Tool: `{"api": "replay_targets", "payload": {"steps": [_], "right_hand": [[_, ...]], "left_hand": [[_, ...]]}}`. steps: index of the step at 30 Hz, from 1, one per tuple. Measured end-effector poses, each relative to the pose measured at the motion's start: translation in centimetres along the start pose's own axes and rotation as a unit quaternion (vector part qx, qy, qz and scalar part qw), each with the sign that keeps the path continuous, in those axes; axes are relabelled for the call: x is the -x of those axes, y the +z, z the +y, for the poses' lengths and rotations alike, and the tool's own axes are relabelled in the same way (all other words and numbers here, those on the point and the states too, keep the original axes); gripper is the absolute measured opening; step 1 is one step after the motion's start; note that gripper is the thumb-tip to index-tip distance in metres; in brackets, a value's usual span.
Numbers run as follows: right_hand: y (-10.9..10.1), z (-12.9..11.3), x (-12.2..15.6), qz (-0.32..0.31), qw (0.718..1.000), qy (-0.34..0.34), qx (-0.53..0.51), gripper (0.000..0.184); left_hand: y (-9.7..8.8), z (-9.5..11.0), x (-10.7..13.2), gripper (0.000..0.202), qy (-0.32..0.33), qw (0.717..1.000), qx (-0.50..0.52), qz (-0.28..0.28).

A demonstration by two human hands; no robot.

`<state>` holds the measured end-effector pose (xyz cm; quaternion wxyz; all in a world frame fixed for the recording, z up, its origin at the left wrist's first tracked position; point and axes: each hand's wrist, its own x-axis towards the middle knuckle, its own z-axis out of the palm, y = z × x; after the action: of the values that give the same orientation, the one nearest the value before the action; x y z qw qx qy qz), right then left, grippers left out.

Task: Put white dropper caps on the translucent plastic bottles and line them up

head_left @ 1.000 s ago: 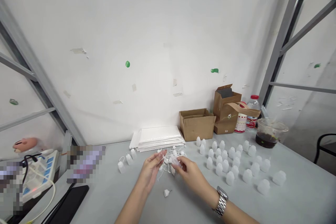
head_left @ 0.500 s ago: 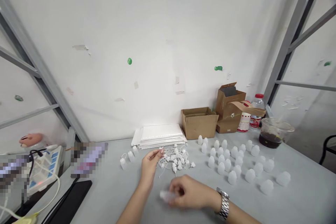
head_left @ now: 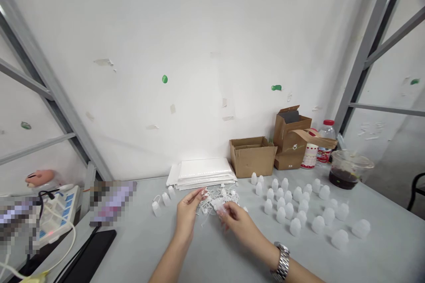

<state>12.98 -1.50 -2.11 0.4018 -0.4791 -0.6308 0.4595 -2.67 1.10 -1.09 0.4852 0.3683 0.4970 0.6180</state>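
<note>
My left hand (head_left: pixel 187 210) is at the left edge of a pile of small white caps with thin cords (head_left: pixel 231 194). Its thumb and fingertips are pinched together; whatever sits between them is too small to make out. My right hand (head_left: pixel 238 222), a metal watch on its wrist, is closed around a small frosted plastic bottle (head_left: pixel 218 204), tilted in front of the pile and partly hidden by the fingers. To the left stand three frosted bottles with caps (head_left: pixel 156 208), the nearest with a cord loop on top. Several frosted bottles (head_left: pixel 295 226) stand spread out on the right.
Behind the pile lies a stack of white padded sheets (head_left: pixel 203 172). A cardboard box (head_left: pixel 254 160), a brown paper bag (head_left: pixel 288 146), a red-capped bottle (head_left: pixel 327 135) and a bowl of dark liquid (head_left: pixel 345 177) line the back right. A power strip (head_left: pixel 61 214) and black case (head_left: pixel 91 256) lie left.
My right hand has moved forward with the frosted bottle, from near the table's front to the pile beside my left hand. The left hand has stayed nearly in place.
</note>
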Motion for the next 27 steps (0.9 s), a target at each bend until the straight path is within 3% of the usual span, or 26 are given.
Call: {"api": "replay_targets", "payload": {"steps": [3,8,15,19,27], "right_hand": [[-0.2,-0.3,0.0,-0.015,0.998,0.014,-0.053,0.033],[0.2,-0.9,0.5,-0.053,0.997,0.023,-0.049,0.035],[0.2,-0.8,0.4,0.009,1.0,0.017,-0.001,0.032],[0.2,-0.5,0.5,0.027,0.999,0.001,0.037,0.025],[0.1,-0.7,1.1,0.083,0.987,-0.025,0.132,0.022]], "left_hand": [[0.4,-0.1,0.2,0.033,-0.006,1.0,0.004,-0.021],[1.2,-0.4,1.1,0.031,-0.024,0.997,-0.017,-0.076],[1.5,-0.1,1.7,0.034,-0.057,0.989,0.04,-0.133],[1.6,0.3,1.9,0.033,-0.063,0.987,0.053,-0.134],[1.3,0.3,1.9,0.032,-0.065,0.98,0.008,-0.187]]}}
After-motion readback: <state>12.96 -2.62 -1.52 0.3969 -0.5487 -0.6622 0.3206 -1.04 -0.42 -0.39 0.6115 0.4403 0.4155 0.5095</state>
